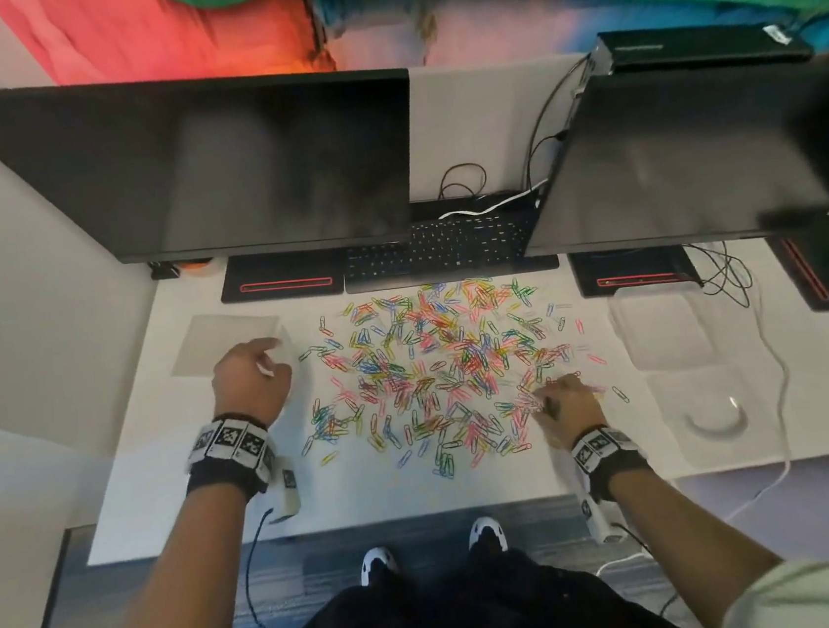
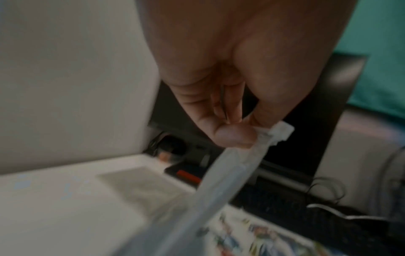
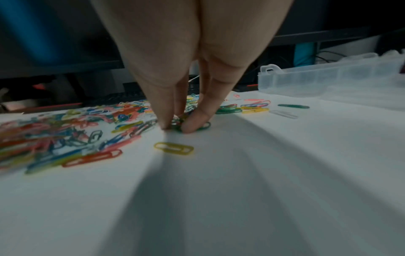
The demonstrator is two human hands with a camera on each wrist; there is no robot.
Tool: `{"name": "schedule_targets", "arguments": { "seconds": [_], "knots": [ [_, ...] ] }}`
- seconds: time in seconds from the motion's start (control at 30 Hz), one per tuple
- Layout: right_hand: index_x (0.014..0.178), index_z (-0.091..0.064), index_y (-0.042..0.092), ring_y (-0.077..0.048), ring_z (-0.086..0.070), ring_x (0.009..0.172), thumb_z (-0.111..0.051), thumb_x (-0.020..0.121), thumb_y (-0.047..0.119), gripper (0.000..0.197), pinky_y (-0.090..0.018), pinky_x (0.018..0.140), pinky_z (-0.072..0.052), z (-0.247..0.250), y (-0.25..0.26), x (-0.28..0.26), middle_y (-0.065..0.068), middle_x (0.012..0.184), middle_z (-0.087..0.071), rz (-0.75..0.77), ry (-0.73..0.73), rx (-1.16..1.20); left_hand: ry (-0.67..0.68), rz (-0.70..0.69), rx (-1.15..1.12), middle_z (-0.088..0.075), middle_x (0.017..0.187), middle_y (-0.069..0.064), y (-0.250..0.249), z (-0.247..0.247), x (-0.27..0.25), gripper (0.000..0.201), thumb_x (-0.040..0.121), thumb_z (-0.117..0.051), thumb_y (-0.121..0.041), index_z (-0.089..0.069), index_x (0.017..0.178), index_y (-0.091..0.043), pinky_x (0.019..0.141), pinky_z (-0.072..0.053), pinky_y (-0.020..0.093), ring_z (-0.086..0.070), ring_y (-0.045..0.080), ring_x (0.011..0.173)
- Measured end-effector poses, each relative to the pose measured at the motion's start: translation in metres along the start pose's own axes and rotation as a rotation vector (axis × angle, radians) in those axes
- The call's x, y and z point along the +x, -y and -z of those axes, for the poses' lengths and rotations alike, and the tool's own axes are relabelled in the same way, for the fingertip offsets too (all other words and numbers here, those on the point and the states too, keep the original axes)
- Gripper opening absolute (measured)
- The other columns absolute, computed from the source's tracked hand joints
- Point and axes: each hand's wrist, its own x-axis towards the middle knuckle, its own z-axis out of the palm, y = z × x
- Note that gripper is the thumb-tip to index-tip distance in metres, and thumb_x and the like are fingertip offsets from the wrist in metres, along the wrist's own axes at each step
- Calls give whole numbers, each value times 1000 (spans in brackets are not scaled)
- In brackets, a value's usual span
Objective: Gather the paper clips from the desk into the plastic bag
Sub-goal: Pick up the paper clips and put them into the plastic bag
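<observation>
Several coloured paper clips [image 1: 439,367] lie scattered over the middle of the white desk [image 1: 162,476]. My left hand [image 1: 249,379] is at the pile's left edge and pinches the rim of a clear plastic bag [image 2: 230,173] between thumb and fingers; the bag hangs off the desk surface. At the pile's right front edge my right hand [image 1: 567,402] has its fingertips [image 3: 192,126] down on the desk, pinching a few green clips [image 3: 181,125]. A lone yellow clip [image 3: 174,148] lies just in front of those fingers.
A second flat clear bag [image 1: 222,341] lies left of the pile. Two dark monitors [image 1: 209,166] and a keyboard [image 1: 441,248] stand behind it. A clear plastic organiser box [image 1: 661,322] and a white cable [image 1: 776,376] lie at the right.
</observation>
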Motion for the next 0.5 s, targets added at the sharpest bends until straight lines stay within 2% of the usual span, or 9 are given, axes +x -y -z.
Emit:
{"name": "schedule_targets", "arguments": {
  "seconds": [0.1,0.2,0.27,0.33,0.4,0.43,0.5],
  "knots": [
    [99,-74,9,-27,-63,93,-68,85,14,16,-35,92,-51,2,2,-1,-13,111,-64,51,-47,-67,-53,-194,20,-65,85,2,-44,20,-2,27,79,-65,-10,-74,105,-15,85,-53,37,-65,26,70],
    [90,-77,10,-22,-66,80,-63,84,10,14,-33,81,-56,7,-2,5,-10,93,-72,39,-53,-99,-99,-340,-36,-66,81,3,-95,28,-11,22,82,-64,-10,-75,101,-13,75,-51,30,-63,21,63],
    [81,-78,12,-19,-67,73,-66,80,11,12,-30,75,-59,14,-8,12,-6,81,-74,-40,-58,-30,-62,-390,-110,-65,81,1,-126,20,-16,22,84,-63,-9,-75,103,-14,70,-51,27,-62,17,58],
    [76,-79,12,-15,-68,73,-76,74,13,3,-21,72,-58,24,-15,20,-3,78,-75,-196,-73,234,54,-412,-144,-65,84,-2,-150,1,-23,24,87,-61,-9,-74,107,-14,66,-54,27,-60,10,58],
    [78,-79,12,-16,-71,76,-84,69,15,10,-18,73,-56,43,-17,24,-3,79,-76,-368,-50,634,173,-432,-125,-66,87,-5,-167,-25,-28,24,90,-60,-11,-73,109,-15,70,-56,30,-58,4,60],
    [82,-78,10,-17,-72,77,-84,70,15,15,-20,75,-57,55,-15,24,-6,81,-76,-400,-22,815,222,-439,-111,-68,88,-5,-174,-38,-30,24,90,-59,-12,-73,109,-15,73,-58,32,-59,5,61],
    [95,-73,-1,-22,-73,84,-76,78,6,18,-23,76,-59,87,1,20,-17,94,-74,-357,50,1171,304,-442,-79,-71,88,-4,-187,-63,-34,24,91,-60,-14,-73,111,-16,80,-59,34,-61,8,63]
  ]
}}
